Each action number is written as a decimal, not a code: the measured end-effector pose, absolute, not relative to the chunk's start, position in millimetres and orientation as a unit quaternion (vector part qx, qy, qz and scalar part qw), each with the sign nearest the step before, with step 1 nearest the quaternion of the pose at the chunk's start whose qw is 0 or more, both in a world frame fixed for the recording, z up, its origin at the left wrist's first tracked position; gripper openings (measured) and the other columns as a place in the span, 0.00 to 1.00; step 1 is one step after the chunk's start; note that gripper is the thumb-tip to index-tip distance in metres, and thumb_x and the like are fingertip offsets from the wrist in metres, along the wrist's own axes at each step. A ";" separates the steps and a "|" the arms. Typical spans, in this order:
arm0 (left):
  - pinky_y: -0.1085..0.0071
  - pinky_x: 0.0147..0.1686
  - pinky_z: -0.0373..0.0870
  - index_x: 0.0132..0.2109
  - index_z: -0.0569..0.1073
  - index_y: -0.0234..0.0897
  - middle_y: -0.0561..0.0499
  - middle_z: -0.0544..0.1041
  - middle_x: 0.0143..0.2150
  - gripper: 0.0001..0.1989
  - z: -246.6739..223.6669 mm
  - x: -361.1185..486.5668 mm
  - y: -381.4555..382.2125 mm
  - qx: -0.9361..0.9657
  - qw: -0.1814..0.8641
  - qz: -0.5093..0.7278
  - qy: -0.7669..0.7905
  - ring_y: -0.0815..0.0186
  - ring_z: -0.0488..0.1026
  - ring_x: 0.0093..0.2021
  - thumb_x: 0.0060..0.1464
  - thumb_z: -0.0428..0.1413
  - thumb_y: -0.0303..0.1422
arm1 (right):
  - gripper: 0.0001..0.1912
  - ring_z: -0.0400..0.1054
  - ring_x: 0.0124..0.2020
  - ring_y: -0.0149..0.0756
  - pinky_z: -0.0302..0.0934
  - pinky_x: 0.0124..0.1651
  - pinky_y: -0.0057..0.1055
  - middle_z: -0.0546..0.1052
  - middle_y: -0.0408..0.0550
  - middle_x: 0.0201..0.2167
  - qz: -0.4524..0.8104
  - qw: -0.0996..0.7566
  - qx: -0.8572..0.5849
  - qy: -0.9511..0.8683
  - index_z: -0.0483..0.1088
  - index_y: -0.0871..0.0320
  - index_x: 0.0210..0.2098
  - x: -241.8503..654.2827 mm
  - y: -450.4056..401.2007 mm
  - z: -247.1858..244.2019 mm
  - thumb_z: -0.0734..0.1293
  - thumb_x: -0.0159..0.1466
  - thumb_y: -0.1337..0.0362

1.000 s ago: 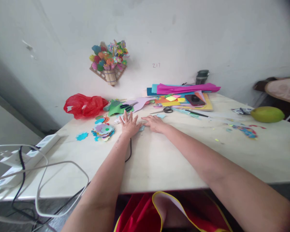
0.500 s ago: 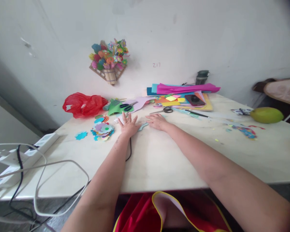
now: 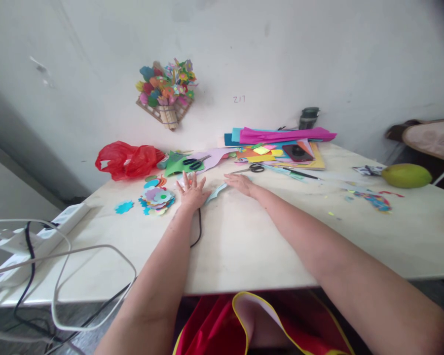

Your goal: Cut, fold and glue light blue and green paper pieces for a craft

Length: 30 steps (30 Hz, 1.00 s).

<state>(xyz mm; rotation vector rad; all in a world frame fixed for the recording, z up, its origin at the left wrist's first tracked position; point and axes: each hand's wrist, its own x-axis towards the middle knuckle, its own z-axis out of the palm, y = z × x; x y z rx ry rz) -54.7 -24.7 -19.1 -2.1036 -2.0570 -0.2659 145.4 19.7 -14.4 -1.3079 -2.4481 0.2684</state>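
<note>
Wall (image 3: 281, 59): pale and marked, with a bouquet of paper flowers (image 3: 166, 86) hung on it.
Table (image 3: 240, 251): whitish, with coloured sheets (image 3: 286, 135) near the wall and a pile of cut flower shapes (image 3: 157, 196) to the left.
Pale blue paper piece (image 3: 216, 192): on the table between the hands, slanting from beside the left thumb up towards the right fingertips; narrow, edges uneven, one end tapering.
Paper's handling: likely very light, thin and easily bent; it would probably crease or tear if tugged. Best pinched lightly at an edge or one end, since lying low it gives fingers little to get under.
Left hand (image 3: 193, 195): grip released, fingers spread wide, palm down beside the paper; nothing is seen held.
Right hand (image 3: 241, 184): grip released too, fingers extended low near the paper's upper end. Whether either hand touches it, I cannot tell.
Scissors (image 3: 257, 168): lying just beyond the right hand; a second pair (image 3: 193, 164) rests on green and lilac paper (image 3: 216, 157).
</note>
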 end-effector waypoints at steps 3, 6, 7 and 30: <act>0.39 0.53 0.24 0.61 0.54 0.49 0.53 0.40 0.66 0.29 -19.2 -53.5 -25.7 -0.710 0.094 -0.098 -0.691 0.50 0.21 0.63 0.52 0.44 0.48 | 0.19 0.53 0.58 0.33 0.46 0.60 0.35 0.64 0.41 0.56 0.079 0.207 -0.456 -0.862 0.67 0.53 0.51 146.4 26.4 -17.5 0.54 0.63 0.65; 0.40 0.55 0.26 0.57 0.61 0.50 0.54 0.46 0.66 0.23 -14.0 -53.1 -28.4 -0.711 0.100 -0.150 -0.680 0.52 0.27 0.64 0.55 0.42 0.44 | 0.17 0.56 0.57 0.34 0.47 0.59 0.36 0.68 0.41 0.53 0.053 0.223 -0.457 -0.859 0.69 0.52 0.48 146.2 26.5 -19.4 0.55 0.63 0.64; 0.43 0.56 0.29 0.53 0.66 0.49 0.55 0.50 0.64 0.20 -11.3 -53.3 -29.0 -0.707 0.102 -0.183 -0.675 0.54 0.32 0.65 0.56 0.41 0.42 | 0.17 0.57 0.56 0.34 0.48 0.58 0.35 0.68 0.40 0.52 0.046 0.226 -0.460 -0.857 0.70 0.52 0.46 146.0 25.3 -19.5 0.55 0.63 0.63; 0.73 0.23 0.71 0.28 0.70 0.29 0.45 0.76 0.24 0.05 5.9 -45.3 -31.5 -0.519 -0.603 -0.385 -0.468 0.66 0.74 0.23 0.48 0.56 0.29 | 0.19 0.63 0.49 0.40 0.53 0.54 0.39 0.69 0.47 0.51 0.163 0.468 -0.357 -0.792 0.74 0.55 0.40 142.6 20.7 -16.4 0.61 0.52 0.72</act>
